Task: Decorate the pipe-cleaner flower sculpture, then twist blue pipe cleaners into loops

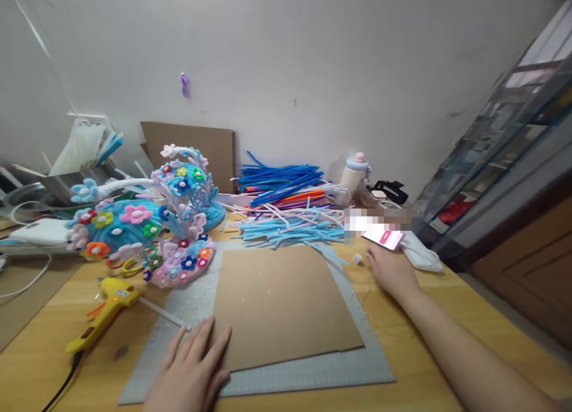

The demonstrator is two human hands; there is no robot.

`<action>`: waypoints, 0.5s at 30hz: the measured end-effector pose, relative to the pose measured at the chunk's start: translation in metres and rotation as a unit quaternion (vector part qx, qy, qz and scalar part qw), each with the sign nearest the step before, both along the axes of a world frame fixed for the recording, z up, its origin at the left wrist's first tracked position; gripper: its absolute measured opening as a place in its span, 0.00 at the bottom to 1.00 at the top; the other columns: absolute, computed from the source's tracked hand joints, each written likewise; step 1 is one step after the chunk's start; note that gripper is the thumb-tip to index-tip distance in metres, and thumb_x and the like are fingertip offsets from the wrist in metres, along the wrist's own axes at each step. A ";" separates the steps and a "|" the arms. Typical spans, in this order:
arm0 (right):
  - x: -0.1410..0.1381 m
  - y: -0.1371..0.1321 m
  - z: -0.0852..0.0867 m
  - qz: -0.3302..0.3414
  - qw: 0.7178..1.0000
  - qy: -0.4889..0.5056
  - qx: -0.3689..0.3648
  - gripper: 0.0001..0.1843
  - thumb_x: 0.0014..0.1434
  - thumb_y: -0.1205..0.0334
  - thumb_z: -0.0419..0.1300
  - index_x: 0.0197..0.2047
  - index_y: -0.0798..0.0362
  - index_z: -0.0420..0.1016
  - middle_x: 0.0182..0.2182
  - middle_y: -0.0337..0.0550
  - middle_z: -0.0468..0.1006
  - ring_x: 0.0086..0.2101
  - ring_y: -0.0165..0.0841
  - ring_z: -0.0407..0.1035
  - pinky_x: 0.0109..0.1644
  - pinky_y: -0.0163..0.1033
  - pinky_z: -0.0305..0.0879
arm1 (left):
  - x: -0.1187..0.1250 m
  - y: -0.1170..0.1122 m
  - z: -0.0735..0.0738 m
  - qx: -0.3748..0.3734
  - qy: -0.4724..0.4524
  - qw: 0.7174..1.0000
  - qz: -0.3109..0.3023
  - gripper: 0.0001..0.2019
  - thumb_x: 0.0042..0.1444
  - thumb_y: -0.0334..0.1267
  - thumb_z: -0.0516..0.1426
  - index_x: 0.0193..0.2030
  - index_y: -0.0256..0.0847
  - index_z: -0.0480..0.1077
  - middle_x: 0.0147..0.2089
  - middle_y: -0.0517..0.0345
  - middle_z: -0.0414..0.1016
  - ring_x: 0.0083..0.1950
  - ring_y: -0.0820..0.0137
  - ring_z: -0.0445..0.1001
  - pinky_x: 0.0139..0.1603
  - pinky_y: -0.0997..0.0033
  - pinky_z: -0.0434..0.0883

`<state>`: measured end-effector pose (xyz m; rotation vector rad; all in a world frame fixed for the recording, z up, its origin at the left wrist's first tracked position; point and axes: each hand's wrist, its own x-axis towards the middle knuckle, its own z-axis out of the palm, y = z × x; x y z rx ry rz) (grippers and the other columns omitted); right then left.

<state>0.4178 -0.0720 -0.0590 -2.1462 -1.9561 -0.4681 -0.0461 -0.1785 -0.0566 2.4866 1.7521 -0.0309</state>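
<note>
My left hand (pixel 192 364) lies palm down with its fingers spread, across the grey cutting mat (pixel 375 364) and the left edge of a brown cardboard sheet (pixel 281 304). The sheet rests flat on the mat. My right hand (pixel 393 275) is at the near edge of a phone (pixel 386 238) with a lit screen. Its fingers look bent and are mostly hidden, so I cannot tell whether they grip the phone. A yellow glue gun (pixel 105 310) lies left of the mat, with a white glue stick (pixel 163 313) poking out its back toward my left hand.
Fuzzy flower decorations (pixel 129 221) stand at the left. Bundles of blue pipe cleaners (pixel 281 179) and light blue ones (pixel 286 230) lie behind the cardboard. A bottle (pixel 355 173) stands near the wall. A white pouch (pixel 422 254) and a small white cube (pixel 357 258) flank my right hand.
</note>
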 end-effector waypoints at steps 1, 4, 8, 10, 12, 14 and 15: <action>0.001 0.003 -0.003 -0.005 1.000 0.000 -0.022 0.12 0.60 0.59 0.49 0.35 0.54 0.71 0.26 0.47 0.74 0.26 0.35 0.67 0.29 0.37 0.53 | -0.002 0.000 -0.001 0.004 -0.004 1.000 -0.002 0.25 0.54 0.47 0.51 0.60 0.57 0.60 0.63 0.53 0.59 0.64 0.55 0.56 0.63 0.43 0.52; -0.009 0.000 0.000 -0.002 1.000 0.003 0.030 0.14 0.58 0.61 0.51 0.44 0.56 0.71 0.43 0.56 0.73 0.41 0.44 0.68 0.42 0.45 0.60 | -0.007 -0.001 -0.003 0.033 -0.013 0.999 -0.015 0.25 0.54 0.44 0.53 0.60 0.58 0.60 0.64 0.53 0.59 0.64 0.53 0.57 0.61 0.41 0.55; -0.075 -0.033 0.018 0.218 0.970 0.090 0.059 0.21 0.62 0.61 0.47 0.57 0.52 0.64 0.55 0.51 0.67 0.55 0.42 0.59 0.58 0.50 0.53 | -0.004 0.001 0.002 0.067 -0.026 0.995 -0.070 0.28 0.55 0.43 0.53 0.63 0.57 0.54 0.66 0.53 0.52 0.64 0.52 0.57 0.59 0.40 0.58; -0.121 -0.051 0.025 0.370 0.916 0.109 -0.111 0.27 0.62 0.57 0.48 0.64 0.46 0.53 0.63 0.44 0.56 0.60 0.39 0.52 0.62 0.50 0.47 | 0.000 0.003 0.003 0.059 -0.029 0.994 -0.092 0.29 0.54 0.44 0.54 0.63 0.59 0.53 0.66 0.54 0.53 0.63 0.50 0.58 0.57 0.37 0.58; -0.159 -0.064 0.027 0.483 0.834 0.124 -0.235 0.33 0.60 0.47 0.51 0.66 0.40 0.46 0.65 0.39 0.50 0.63 0.41 0.45 0.65 0.53 0.40 | 0.003 0.005 0.001 0.054 -0.023 0.994 -0.087 0.29 0.53 0.44 0.56 0.62 0.62 0.54 0.65 0.52 0.53 0.63 0.48 0.58 0.56 0.34 0.57; -0.178 -0.069 0.024 0.517 0.791 0.146 -0.293 0.34 0.59 0.44 0.50 0.66 0.37 0.43 0.65 0.38 0.48 0.63 0.42 0.42 0.65 0.57 0.33 | 0.003 0.006 -0.002 0.057 -0.009 0.997 -0.054 0.30 0.50 0.45 0.58 0.61 0.59 0.56 0.65 0.46 0.52 0.63 0.45 0.55 0.56 0.32 0.54; -0.180 -0.070 0.022 0.509 0.790 0.157 -0.303 0.35 0.59 0.43 0.51 0.66 0.36 0.43 0.65 0.39 0.47 0.63 0.44 0.41 0.64 0.60 0.31 | 0.002 0.006 -0.004 0.057 -0.003 0.998 -0.036 0.31 0.49 0.46 0.59 0.61 0.57 0.57 0.65 0.43 0.52 0.64 0.44 0.53 0.56 0.31 0.53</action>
